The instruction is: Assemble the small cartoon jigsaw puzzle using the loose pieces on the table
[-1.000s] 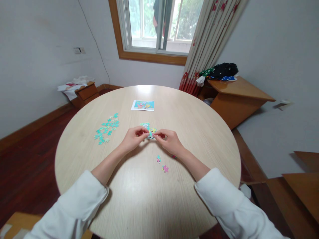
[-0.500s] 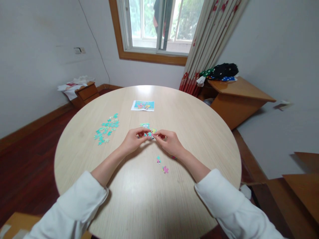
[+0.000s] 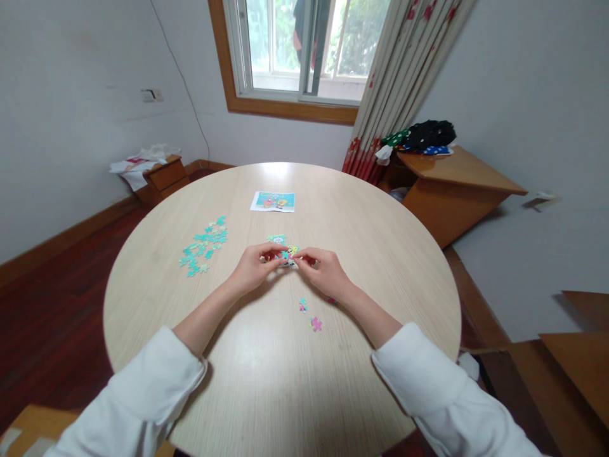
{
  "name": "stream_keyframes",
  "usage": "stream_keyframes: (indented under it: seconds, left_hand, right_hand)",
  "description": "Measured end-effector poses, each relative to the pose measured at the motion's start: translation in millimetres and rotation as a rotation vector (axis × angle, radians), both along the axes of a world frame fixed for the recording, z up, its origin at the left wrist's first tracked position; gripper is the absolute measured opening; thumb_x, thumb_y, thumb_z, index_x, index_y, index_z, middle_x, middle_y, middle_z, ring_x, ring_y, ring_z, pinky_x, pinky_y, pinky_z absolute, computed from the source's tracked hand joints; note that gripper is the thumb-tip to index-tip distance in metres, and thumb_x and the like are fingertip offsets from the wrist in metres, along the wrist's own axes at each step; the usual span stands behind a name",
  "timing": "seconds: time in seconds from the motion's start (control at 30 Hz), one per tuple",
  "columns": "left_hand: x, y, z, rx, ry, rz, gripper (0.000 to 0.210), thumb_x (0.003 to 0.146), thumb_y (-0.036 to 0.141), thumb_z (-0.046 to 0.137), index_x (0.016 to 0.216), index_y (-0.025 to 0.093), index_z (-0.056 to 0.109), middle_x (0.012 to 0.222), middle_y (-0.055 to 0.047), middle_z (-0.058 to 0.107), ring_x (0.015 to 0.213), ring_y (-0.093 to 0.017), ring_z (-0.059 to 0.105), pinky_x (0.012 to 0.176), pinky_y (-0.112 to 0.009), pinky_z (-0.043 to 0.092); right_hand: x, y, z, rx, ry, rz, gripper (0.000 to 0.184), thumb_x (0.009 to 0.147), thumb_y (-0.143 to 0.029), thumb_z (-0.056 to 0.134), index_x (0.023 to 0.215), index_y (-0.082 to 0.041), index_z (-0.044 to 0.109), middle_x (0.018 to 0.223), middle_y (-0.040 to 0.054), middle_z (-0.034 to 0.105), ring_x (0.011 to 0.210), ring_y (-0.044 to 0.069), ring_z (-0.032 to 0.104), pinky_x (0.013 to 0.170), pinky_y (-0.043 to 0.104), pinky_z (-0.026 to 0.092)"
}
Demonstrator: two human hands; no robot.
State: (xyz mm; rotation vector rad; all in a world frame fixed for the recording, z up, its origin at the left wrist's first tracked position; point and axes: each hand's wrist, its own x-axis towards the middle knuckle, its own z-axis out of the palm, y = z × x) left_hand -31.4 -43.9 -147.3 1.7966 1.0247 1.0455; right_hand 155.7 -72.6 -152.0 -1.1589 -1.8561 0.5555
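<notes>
Near the middle of the round table, my left hand (image 3: pixel 254 267) and my right hand (image 3: pixel 322 270) meet over a small group of colourful jigsaw puzzle pieces (image 3: pixel 277 239). Both hands are closed in a pinch, fingertips on teal and pink puzzle pieces (image 3: pixel 286 256) between them. My fingers hide part of these, so whether the pieces are joined I cannot tell. Closer to me lie a teal-and-pink puzzle piece (image 3: pixel 303 306) and a pink one (image 3: pixel 316 324). Another dark pink piece (image 3: pixel 332 301) is partly covered by my right wrist.
A loose spread of teal puzzle pieces (image 3: pixel 204 246) lies on the left of the pale wooden table (image 3: pixel 266 381). Beyond my hands is a printed cartoon picture (image 3: pixel 273 202). A wooden cabinet (image 3: pixel 451 184) with cloths on top stands at the right, beside the curtain (image 3: pixel 385 89).
Both hands stay almost in place. The teal and pink pieces between my fingertips have shifted very slightly.
</notes>
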Motion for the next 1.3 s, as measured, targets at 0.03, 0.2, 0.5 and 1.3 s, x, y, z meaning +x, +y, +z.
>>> stream_keyframes:
  seconds: [0.03,0.2,0.5,1.3]
  left_hand:
    - [0.2,0.0,-0.2,-0.003,-0.004,-0.001,0.023,0.072,0.027,0.068,0.091,0.015,0.073,0.082,-0.007,0.072,0.070,-0.013,0.059,0.069,-0.029,0.048]
    - [0.7,0.3,-1.1,-0.009,-0.035,0.015,0.022,0.071,0.028,0.071,0.089,0.015,0.073,0.079,-0.007,0.072,0.070,-0.014,0.060,0.068,-0.030,0.049]
    - [-1.2,0.8,2.9,-0.010,-0.046,0.068,0.030,0.069,0.036,0.072,0.089,0.013,0.072,0.073,-0.006,0.069,0.066,-0.014,0.060,0.064,-0.028,0.049]
    - [1.2,-2.8,7.3,0.076,-0.159,0.179,0.026,0.067,0.031,0.072,0.087,0.014,0.070,0.069,-0.002,0.067,0.061,-0.013,0.057,0.059,-0.025,0.046]
  right_hand:
    - [-0.1,0.1,-0.1,0.002,0.002,0.001,0.018,0.082,-0.020,0.056,0.086,-0.018,0.073,0.072,0.0034,0.070,0.062,0.012,0.056,0.063,0.026,0.044]
    - [-0.4,-0.2,0.4,0.013,-0.019,-0.004,0.018,0.084,-0.020,0.055,0.088,-0.018,0.073,0.074,0.0037,0.071,0.062,0.012,0.057,0.063,0.026,0.045]
    - [0.2,-0.9,0.7,0.013,0.001,0.015,0.021,0.085,-0.024,0.056,0.093,-0.017,0.074,0.074,0.0043,0.071,0.062,0.012,0.056,0.062,0.025,0.044]
    - [-0.8,-5.8,5.7,-0.178,0.093,0.188,0.052,0.084,-0.032,0.056,0.132,-0.013,0.057,0.062,-0.0029,0.055,0.058,0.010,0.039,0.061,0.025,0.038]
